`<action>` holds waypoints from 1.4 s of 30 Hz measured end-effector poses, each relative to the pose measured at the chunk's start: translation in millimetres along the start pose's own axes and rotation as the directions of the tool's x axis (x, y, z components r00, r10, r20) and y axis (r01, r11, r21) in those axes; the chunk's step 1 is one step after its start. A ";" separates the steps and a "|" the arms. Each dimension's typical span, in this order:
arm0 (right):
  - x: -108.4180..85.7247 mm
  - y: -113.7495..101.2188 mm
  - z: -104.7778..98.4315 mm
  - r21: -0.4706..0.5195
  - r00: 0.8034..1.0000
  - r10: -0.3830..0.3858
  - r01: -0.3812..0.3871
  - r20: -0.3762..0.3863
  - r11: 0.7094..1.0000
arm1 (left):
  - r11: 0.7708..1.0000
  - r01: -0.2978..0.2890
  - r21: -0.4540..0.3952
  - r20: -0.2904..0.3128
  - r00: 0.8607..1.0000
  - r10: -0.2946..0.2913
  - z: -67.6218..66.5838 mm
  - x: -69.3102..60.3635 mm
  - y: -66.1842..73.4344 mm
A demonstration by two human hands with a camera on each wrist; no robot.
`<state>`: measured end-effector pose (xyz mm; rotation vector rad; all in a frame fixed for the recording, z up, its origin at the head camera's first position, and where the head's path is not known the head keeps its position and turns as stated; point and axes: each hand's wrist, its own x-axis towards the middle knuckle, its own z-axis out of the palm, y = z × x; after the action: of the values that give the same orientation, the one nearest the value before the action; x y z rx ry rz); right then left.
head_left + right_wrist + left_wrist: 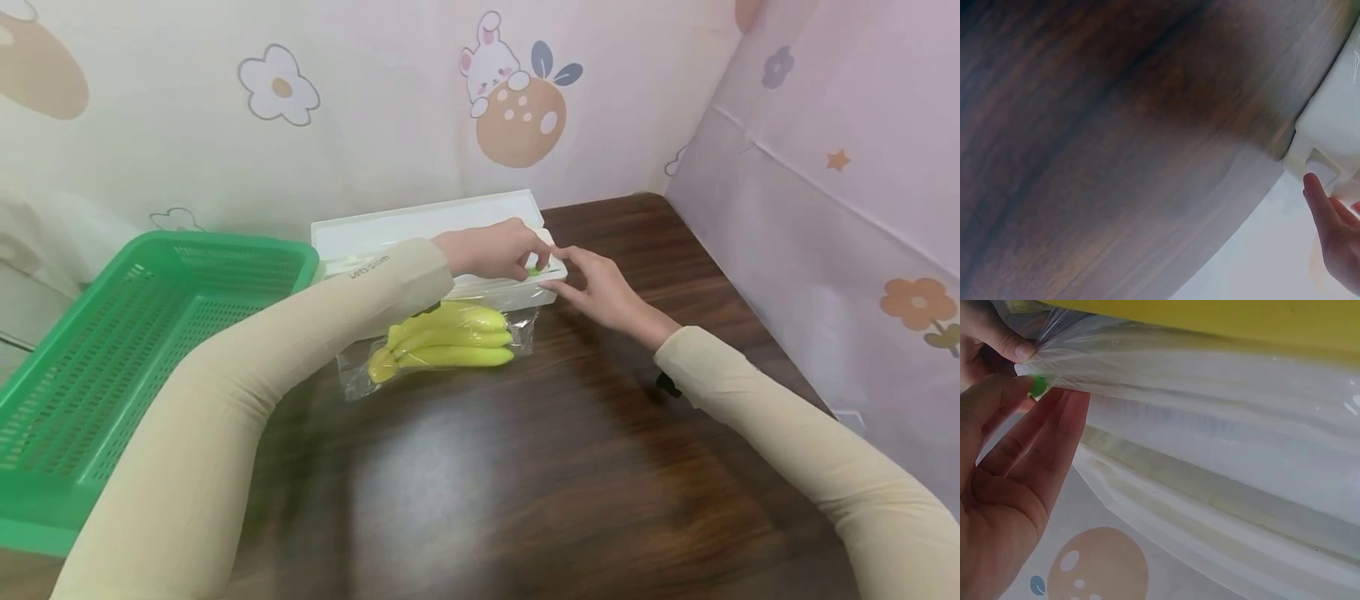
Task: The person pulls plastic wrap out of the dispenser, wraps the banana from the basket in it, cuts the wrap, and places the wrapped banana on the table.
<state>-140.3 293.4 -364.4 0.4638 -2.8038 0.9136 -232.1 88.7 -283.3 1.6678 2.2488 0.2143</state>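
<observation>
A long white cling film box (pixel 427 218) lies at the back of the table with its lid raised. Clear film (pixel 1166 369) stretches along its front edge in the left wrist view. My left hand (pixel 497 250) reaches over to the box's right end. Its thumb and fingers pinch a small green slide cutter (pixel 1038 386), partly hidden by them. My right hand (pixel 606 293) holds the box's right end, thumb at the front and fingers at the corner. In front of the box, a bunch of yellow bananas (pixel 457 337) lies under clear film.
A green perforated plastic basket (pixel 225 242) stands at the left, close to the box's left end. The dark wooden table (pixel 600 483) extends in front. A patterned wall covering (pixel 390 108) rises directly behind the box, and another stands along the right side.
</observation>
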 end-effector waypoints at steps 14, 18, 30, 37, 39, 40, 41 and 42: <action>1.8 -0.8 -1.9 0.003 0.999 0.037 -0.037 0.038 0.999 | 1.000 0.018 -0.004 0.002 1.000 -0.018 1.4 -10.0 -4.1; 1.9 -0.8 -1.7 -0.002 0.999 0.026 -0.026 0.029 1.000 | 1.000 0.025 0.002 -0.002 1.000 -0.025 2.0 -12.0 -4.7; 0.6 -1.1 -3.7 -0.009 0.999 0.028 -0.028 0.020 1.000 | 0.999 0.046 -0.002 -0.014 0.999 -0.046 5.2 -14.0 -4.6; 0.7 -1.1 -4.3 -0.004 1.000 0.022 -0.022 0.021 1.000 | 0.997 0.076 0.002 -0.021 0.997 -0.076 4.4 -17.2 -2.8; 1.1 -0.9 -3.6 -0.005 1.000 0.018 -0.018 0.023 1.000 | 0.996 0.092 0.006 -0.014 0.996 -0.091 4.5 -18.9 -2.4; 1.1 -0.9 -3.4 -0.006 1.000 0.019 -0.019 0.024 1.000 | 0.995 0.098 0.007 -0.011 0.995 -0.097 4.8 -19.8 -2.1; 1.1 -0.9 -3.1 -0.006 0.999 0.020 -0.020 0.025 1.000 | 0.995 0.103 0.009 -0.010 0.995 -0.103 5.0 -20.8 -1.8; 1.2 -0.9 -2.8 -0.006 0.999 0.021 -0.021 0.027 1.000 | 0.994 0.107 0.011 -0.008 0.994 -0.107 5.3 -21.9 -1.5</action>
<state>-141.0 294.1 -361.3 0.4497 -2.8398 0.9106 -225.9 67.1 -284.9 1.5490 2.3408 0.1821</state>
